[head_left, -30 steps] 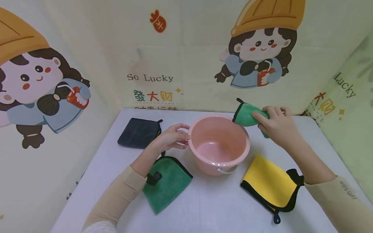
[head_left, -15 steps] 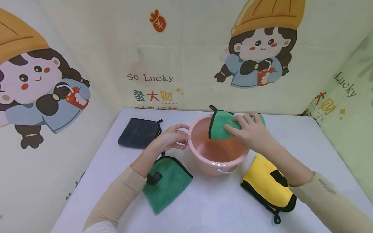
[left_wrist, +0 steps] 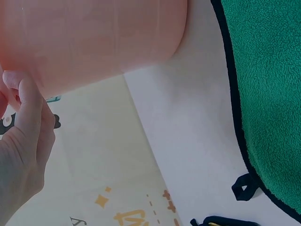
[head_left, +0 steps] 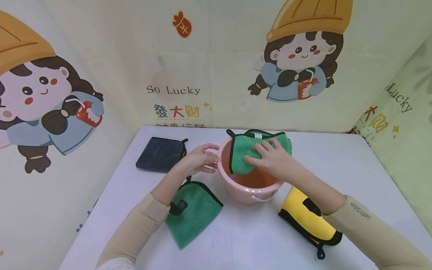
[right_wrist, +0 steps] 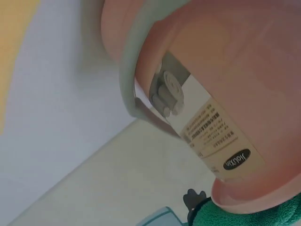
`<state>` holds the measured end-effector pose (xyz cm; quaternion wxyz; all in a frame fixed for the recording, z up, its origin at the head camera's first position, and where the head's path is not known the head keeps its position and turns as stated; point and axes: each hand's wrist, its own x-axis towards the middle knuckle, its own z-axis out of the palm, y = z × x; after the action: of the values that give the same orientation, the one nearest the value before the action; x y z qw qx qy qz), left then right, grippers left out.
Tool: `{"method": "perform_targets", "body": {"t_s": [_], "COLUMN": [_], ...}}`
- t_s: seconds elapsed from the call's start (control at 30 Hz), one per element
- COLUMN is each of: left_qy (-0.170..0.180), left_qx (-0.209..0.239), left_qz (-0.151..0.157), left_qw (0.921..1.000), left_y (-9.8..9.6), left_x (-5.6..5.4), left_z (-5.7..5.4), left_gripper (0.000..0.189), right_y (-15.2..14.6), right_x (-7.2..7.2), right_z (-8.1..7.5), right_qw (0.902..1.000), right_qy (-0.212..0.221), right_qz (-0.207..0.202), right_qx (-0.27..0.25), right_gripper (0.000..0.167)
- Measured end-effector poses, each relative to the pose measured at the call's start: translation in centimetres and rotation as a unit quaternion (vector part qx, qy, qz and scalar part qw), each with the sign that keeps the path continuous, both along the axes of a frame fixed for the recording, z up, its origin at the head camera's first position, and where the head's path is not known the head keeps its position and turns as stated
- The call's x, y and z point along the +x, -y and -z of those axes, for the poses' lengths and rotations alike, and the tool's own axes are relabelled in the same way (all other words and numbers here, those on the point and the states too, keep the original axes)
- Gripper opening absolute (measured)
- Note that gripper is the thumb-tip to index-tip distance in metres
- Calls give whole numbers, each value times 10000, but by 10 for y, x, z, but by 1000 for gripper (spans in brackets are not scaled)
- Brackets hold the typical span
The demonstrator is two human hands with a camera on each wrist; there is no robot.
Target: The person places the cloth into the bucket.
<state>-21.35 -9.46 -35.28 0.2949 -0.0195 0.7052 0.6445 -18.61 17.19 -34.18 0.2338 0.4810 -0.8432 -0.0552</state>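
My left hand holds the left rim of a pink plastic bucket, thumb and fingers at its edge. In the left wrist view the fingers meet the bucket wall. Over the bucket's far right side, my right hand grips a green towel with black edging and a white tag. Part of that towel hangs inside the opening; in the right wrist view a green fold shows beyond the rim. The palm side of the right hand is hidden.
A folded green towel lies front left of the bucket, a dark folded towel behind it. A yellow towel with black edging lies front right, partly under my right forearm. A printed cloth backdrop stands behind the white table.
My right hand has carried the green towel leftward from beyond the bucket's right rim to over its opening, and the towel has spread out. The left hand has stayed on the rim.
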Motion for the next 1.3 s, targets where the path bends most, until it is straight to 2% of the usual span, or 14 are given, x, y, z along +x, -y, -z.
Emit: {"method": "perform_targets", "body": {"t_s": [0.27, 0.37, 0.57, 0.9, 1.3], "left_qy": [7, 6, -1, 73, 42], "left_qx": [7, -7, 20, 27, 38], "left_qz": [28, 51, 27, 14, 13], "left_qw": [10000, 10000, 10000, 10000, 10000], "left_y": [-1, -1, -1, -1, 0], "left_x": [-1, -1, 0, 1, 1], "left_z": [0, 0, 0, 0, -1], "left_gripper": [51, 53, 46, 46, 45], "right_y": [11, 14, 19, 27, 31], "right_x": [-4, -6, -11, -18, -21], "right_z": [5, 7, 9, 14, 17], "right_qw": [9981, 9975, 9955, 9829, 9731], "right_qy": [563, 647, 871, 1535, 1850], "right_qz": [84, 86, 52, 213, 161], "right_qx": [253, 270, 359, 995, 1363], "right_gripper": [55, 51, 45, 41, 38]}}
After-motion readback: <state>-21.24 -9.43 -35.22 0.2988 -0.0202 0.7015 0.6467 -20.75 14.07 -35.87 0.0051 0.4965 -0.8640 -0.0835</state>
